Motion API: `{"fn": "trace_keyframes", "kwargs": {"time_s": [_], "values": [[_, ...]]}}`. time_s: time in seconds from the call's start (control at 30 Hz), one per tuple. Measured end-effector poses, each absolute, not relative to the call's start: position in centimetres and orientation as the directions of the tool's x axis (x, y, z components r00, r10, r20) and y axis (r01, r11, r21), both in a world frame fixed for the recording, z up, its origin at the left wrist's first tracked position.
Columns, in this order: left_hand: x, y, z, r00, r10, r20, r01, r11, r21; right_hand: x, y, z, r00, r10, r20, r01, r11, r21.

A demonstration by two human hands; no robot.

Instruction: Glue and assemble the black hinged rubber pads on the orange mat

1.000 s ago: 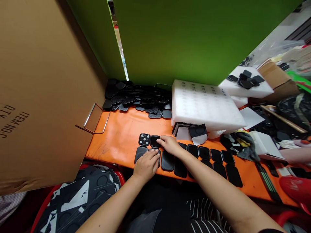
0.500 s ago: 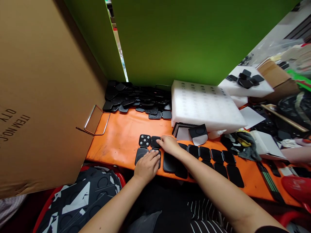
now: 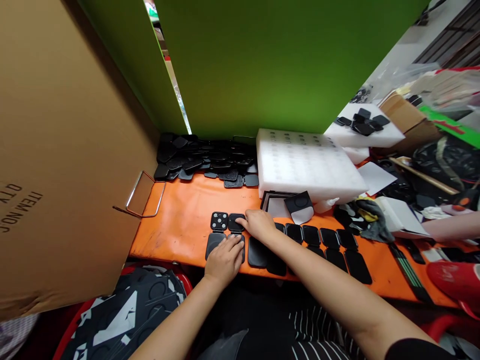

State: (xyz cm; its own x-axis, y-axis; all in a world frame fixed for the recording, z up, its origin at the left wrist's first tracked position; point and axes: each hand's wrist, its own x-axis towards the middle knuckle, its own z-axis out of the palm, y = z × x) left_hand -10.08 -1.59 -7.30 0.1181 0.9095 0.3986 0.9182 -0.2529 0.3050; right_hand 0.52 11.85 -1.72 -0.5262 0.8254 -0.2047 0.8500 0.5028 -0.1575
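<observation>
Hinged black piece (image 3: 235, 220) lies unfolded by the near edge of the surface (image 3: 182, 212), long axis running toward the green partition (image 3: 243, 65). Left hand (image 3: 224, 261): fingers extended flat over its lower half. Right hand (image 3: 260, 225): fingertip on its upper half; closure cannot be told. Open room: left and beyond.

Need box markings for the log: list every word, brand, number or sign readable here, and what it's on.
"ITEM NO" – carton, printed at a slant; the mark after it is unclear.
"QTY" – same carton, beside that line.
Red object, far right: faint pale marks, too blurred to read.
Green packet: red marking, too blurred to read.
No brand or number legible.
</observation>
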Motion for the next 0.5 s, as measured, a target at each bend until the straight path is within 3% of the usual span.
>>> {"fn": "trace_keyframes", "kwargs": {"time_s": [0.1,0.17,0.27,0.5], "values": [[-10.0,-1.6,-7.2,0.121,0.911,0.395,0.923,-0.249,0.293,2.1,9.8,-2.9,-0.701,0.713,0.012,0.684,0.676,-0.274],[-10.0,-1.5,-7.1,0.118,0.915,0.385,0.928,-0.24,0.285,2.9,8.6,-3.8,-0.789,0.61,0.08,0.556,0.763,-0.33],[-10.1,-1.4,-7.0,0.119,0.918,0.378,0.927,-0.239,0.289,3.1,8.2,-4.6,-0.826,0.562,0.05,0.509,0.78,-0.364],[-10.5,-1.4,-7.1,0.168,0.906,0.388,0.912,-0.293,0.288,1.8,8.5,-3.5,-0.781,0.624,0.022,0.575,0.732,-0.366]]}}
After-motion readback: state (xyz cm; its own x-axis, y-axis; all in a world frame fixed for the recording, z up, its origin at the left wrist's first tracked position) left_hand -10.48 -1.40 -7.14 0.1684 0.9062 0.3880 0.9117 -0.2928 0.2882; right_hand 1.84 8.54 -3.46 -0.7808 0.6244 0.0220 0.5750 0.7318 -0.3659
